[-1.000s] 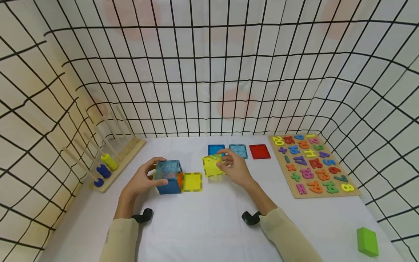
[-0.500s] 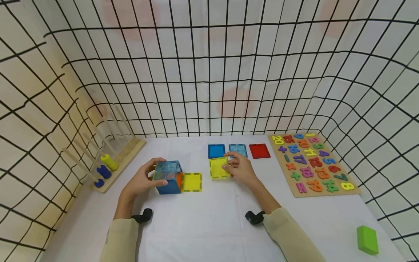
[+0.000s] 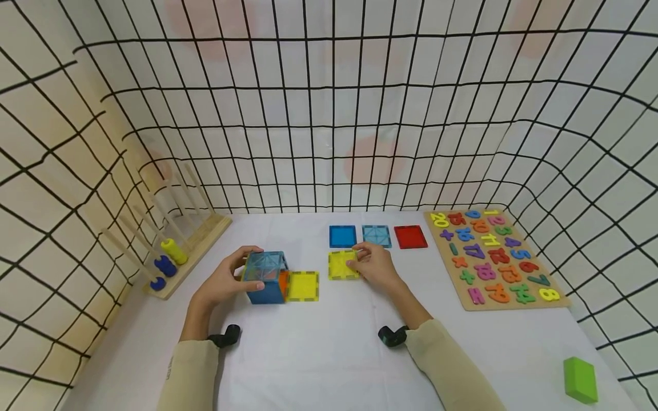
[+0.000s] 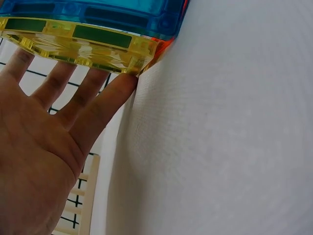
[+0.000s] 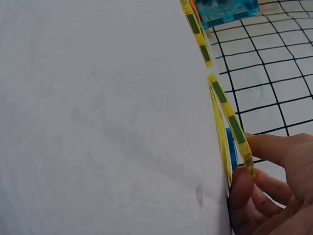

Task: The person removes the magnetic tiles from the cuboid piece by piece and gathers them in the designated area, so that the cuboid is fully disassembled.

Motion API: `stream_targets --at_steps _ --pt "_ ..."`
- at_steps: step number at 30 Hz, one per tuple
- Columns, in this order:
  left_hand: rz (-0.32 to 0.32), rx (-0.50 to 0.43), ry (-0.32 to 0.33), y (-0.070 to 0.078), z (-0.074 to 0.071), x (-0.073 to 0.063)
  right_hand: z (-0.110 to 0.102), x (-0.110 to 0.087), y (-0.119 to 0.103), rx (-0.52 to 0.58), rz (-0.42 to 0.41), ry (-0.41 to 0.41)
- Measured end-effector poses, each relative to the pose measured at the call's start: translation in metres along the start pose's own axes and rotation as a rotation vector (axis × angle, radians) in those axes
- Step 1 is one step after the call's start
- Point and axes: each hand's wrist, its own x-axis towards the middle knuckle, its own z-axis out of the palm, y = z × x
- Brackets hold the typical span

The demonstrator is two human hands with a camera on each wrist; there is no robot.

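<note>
My left hand (image 3: 225,278) holds a box of magnetic tiles (image 3: 265,291) at its left end, thumb in front and fingers behind. The box has blue tiles on top and front, an orange one on the right and a yellow side (image 4: 88,46) under the fingers. A flat yellow tile (image 3: 303,286) lies against its right side. Farther right, my right hand (image 3: 377,264) pinches another yellow magnetic tile (image 3: 341,265) by its right edge. In the right wrist view this pinched tile (image 5: 230,115) is tilted, its near-hand edge raised off the cloth.
Behind the right hand lie a blue tile (image 3: 342,236), a light blue tile (image 3: 377,235) and a red tile (image 3: 410,237). A wooden number board (image 3: 496,260) is at right, a green block (image 3: 581,380) at front right. A wooden peg rack (image 3: 190,257) stands at left.
The right hand has carried its yellow tile slightly right and lowered it toward the cloth, away from the flat yellow tile. The left hand stays on the box.
</note>
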Motion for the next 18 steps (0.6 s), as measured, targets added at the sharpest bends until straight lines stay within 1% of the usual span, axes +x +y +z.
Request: stream_targets --at_steps 3,5,12,18 --pt "-0.003 -0.003 0.002 -0.0005 -0.0008 -0.0010 0.0015 0.0002 -0.0010 -0.057 -0.002 0.011" --pt "0.000 -0.006 0.001 -0.0007 -0.0013 -0.0014 0.0014 0.0000 -0.0005 -0.081 -0.005 0.005" --pt "0.025 -0.008 0.002 -0.0027 -0.0023 -0.0007 -0.0018 0.0004 0.0008 -0.104 -0.014 -0.010" --pt "0.020 -0.002 0.005 -0.0017 -0.0016 -0.0001 -0.0037 -0.0011 0.0018 -0.113 -0.010 -0.021"
